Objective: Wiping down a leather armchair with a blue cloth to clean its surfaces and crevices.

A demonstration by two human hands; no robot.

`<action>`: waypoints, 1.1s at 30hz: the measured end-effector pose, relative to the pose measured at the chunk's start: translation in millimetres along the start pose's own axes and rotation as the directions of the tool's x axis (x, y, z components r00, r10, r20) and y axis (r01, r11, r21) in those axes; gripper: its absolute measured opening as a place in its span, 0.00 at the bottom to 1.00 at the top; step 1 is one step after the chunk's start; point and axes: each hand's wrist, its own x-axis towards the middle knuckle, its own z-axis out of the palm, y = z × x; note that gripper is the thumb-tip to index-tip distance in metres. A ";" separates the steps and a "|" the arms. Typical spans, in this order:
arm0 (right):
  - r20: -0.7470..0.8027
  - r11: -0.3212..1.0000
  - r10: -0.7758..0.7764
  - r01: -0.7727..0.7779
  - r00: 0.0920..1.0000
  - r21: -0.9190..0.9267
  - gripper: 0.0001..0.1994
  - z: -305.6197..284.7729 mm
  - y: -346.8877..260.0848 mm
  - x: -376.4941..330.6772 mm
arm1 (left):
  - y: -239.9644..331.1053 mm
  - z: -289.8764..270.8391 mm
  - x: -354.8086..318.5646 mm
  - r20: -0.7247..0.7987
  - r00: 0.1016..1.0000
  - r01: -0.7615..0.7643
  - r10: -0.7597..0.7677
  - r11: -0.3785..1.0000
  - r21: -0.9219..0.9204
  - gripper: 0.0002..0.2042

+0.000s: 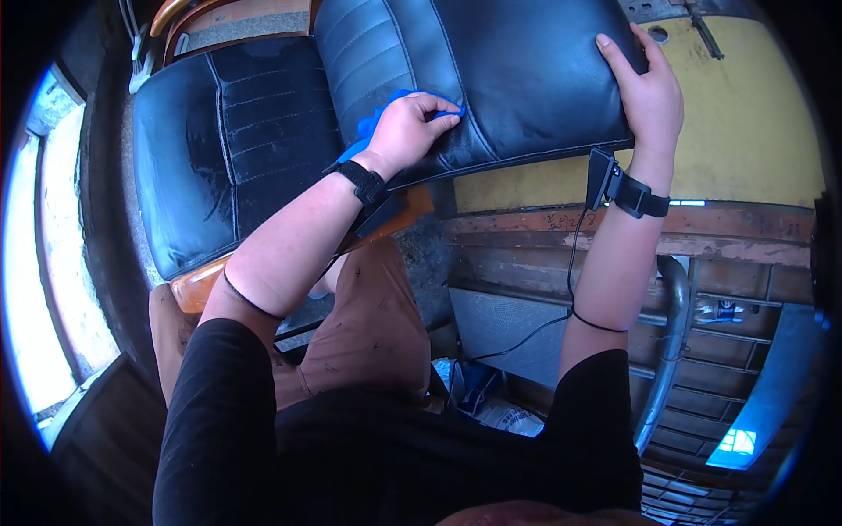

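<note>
Yellow surface (745, 105), black cushion (544, 79) gripped by right hand (653, 96), blue cloth (369, 124) pinched under left hand (409, 130)

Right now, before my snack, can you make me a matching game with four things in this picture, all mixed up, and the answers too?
Things:
1. Blue cloth
2. Right hand
3. Trousers
4. Metal pipe

Matches:
A. Brown
B. Curved, on the picture's right side
C. In the left hand
D. At the edge of the black cushion

Right pairs: 1-C, 2-D, 3-A, 4-B
</note>
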 end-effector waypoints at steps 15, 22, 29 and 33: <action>-0.040 1.000 -0.020 0.020 0.999 0.001 0.39 2.8 -0.2 -1.4 | -1.2 -15.3 7.2 -0.255 0.963 0.091 -0.083 0.996 0.018 0.08; -0.038 1.000 -0.017 0.017 0.999 -0.004 0.39 3.3 2.4 -0.9 | 3.4 -6.3 0.5 -0.093 0.984 0.161 -0.154 0.984 0.080 0.11; -0.039 1.000 -0.025 0.026 0.999 0.014 0.39 4.0 3.0 0.3 | -1.1 -9.6 0.8 -0.131 0.988 0.109 -0.082 0.971 0.211 0.10; -0.048 0.999 -0.035 0.035 0.998 0.001 0.39 4.9 1.6 0.1 | -4.6 -16.2 2.0 0.093 0.981 0.160 -0.173 0.979 0.130 0.08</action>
